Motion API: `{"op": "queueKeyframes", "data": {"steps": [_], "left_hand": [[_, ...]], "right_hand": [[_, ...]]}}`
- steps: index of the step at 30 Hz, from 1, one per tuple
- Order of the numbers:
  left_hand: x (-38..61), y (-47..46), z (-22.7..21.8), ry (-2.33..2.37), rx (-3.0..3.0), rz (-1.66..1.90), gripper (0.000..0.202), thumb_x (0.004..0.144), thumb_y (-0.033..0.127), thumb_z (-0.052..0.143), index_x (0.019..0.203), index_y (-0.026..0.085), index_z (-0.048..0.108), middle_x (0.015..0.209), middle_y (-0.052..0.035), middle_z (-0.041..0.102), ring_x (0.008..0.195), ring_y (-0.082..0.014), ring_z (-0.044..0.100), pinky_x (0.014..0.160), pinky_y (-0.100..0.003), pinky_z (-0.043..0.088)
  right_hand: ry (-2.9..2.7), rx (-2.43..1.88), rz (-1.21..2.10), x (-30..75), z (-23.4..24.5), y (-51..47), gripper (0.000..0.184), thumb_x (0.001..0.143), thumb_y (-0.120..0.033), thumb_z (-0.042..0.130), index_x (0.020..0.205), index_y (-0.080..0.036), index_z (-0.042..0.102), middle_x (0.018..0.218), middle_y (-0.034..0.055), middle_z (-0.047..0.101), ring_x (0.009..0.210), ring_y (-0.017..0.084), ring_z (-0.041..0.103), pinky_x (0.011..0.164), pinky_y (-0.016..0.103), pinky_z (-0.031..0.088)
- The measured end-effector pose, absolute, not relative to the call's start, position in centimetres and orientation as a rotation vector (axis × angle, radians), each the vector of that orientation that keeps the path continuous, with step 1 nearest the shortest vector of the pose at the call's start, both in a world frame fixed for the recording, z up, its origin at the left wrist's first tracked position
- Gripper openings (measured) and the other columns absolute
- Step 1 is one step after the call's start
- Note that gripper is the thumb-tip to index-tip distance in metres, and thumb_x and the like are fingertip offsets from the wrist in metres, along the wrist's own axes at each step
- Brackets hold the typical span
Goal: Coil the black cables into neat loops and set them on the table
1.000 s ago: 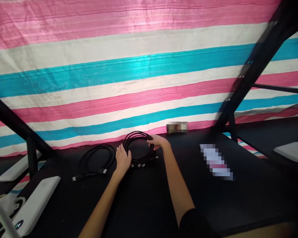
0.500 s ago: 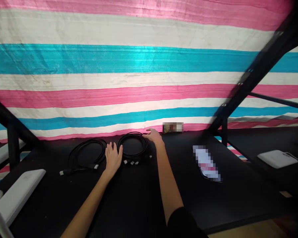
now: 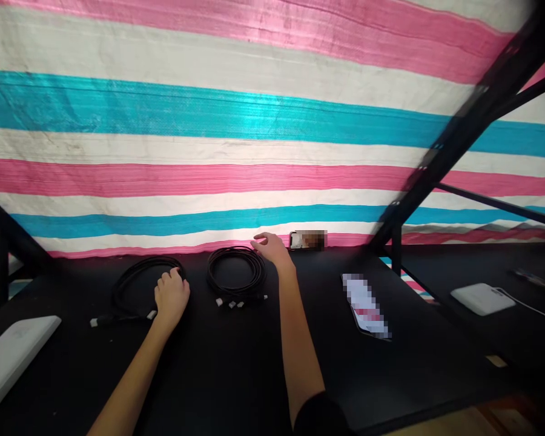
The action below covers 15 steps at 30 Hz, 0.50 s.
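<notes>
Two coiled black cables lie on the black tabletop (image 3: 236,387). My left hand (image 3: 172,295) is on the right side of the left cable (image 3: 120,284), its fingers curled over the loops; the fingertips are hidden. Two pale plugs show at that coil's near side. The right cable (image 3: 211,275) lies in a round coil, with several light plugs (image 3: 231,304) along its front. My right hand (image 3: 272,249) hovers at this coil's upper right edge, thumb and fingers apart, holding nothing.
A phone (image 3: 306,240) leans against the striped sheet (image 3: 186,178) behind the table. Another phone (image 3: 366,306) with a blurred-out screen lies to the right. White flat boxes stand at left (image 3: 20,354) and far right (image 3: 481,299). Black frame bars (image 3: 409,200) slant up both sides.
My left hand has moved left from between the coils onto the left cable, and its fingers have curled. My right hand stays near the right coil. The view has shifted and tilted slightly.
</notes>
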<state>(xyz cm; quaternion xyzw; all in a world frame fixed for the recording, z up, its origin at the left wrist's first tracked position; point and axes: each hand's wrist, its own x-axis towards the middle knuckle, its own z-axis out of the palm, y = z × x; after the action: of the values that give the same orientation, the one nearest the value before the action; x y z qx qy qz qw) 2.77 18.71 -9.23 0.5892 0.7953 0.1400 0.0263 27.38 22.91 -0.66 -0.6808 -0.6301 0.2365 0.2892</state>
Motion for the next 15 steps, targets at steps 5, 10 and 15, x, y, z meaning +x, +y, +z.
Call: {"op": "queueKeyframes", "data": {"steps": [5, 10, 15], "left_hand": [[1.9, 19.0, -8.2, 2.305, 1.668, 0.476, 0.038, 0.075, 0.027, 0.048, 0.109, 0.012, 0.056, 0.097, -0.0181, 0.064, 0.093, -0.0352, 0.06, 0.073, -0.039, 0.045], [1.3, 18.6, -5.2, 2.433, 1.558, 0.731, 0.04, 0.088, 0.038, 0.028, 0.113, 0.016, 0.049, 0.094, -0.015, 0.065, 0.085, -0.031, 0.063, 0.066, -0.037, 0.046], [2.5, 15.5, -1.7, 2.388, 1.286, 1.504, 0.043, 0.086, 0.047, 0.034, 0.112, 0.014, 0.044, 0.079, -0.011, 0.061, 0.067, -0.0267, 0.061, 0.063, -0.038, 0.046]], "right_hand": [[-1.672, -1.759, 0.618, 27.0, 0.4, 22.0, 0.031, 0.078, -0.034, 0.059, 0.103, -0.016, 0.063, 0.091, 0.0077, 0.067, 0.085, 0.019, 0.062, 0.076, 0.029, 0.044], [-1.64, -1.655, 0.6, 26.5, 2.5, 20.4, 0.032, 0.08, -0.034, 0.057, 0.106, -0.016, 0.062, 0.09, 0.0079, 0.067, 0.084, 0.019, 0.062, 0.073, 0.028, 0.044], [-1.725, -1.399, 0.671, 25.3, 4.3, 18.9, 0.034, 0.083, -0.04, 0.053, 0.103, -0.015, 0.064, 0.09, 0.0094, 0.067, 0.081, 0.018, 0.061, 0.071, 0.028, 0.044]]}}
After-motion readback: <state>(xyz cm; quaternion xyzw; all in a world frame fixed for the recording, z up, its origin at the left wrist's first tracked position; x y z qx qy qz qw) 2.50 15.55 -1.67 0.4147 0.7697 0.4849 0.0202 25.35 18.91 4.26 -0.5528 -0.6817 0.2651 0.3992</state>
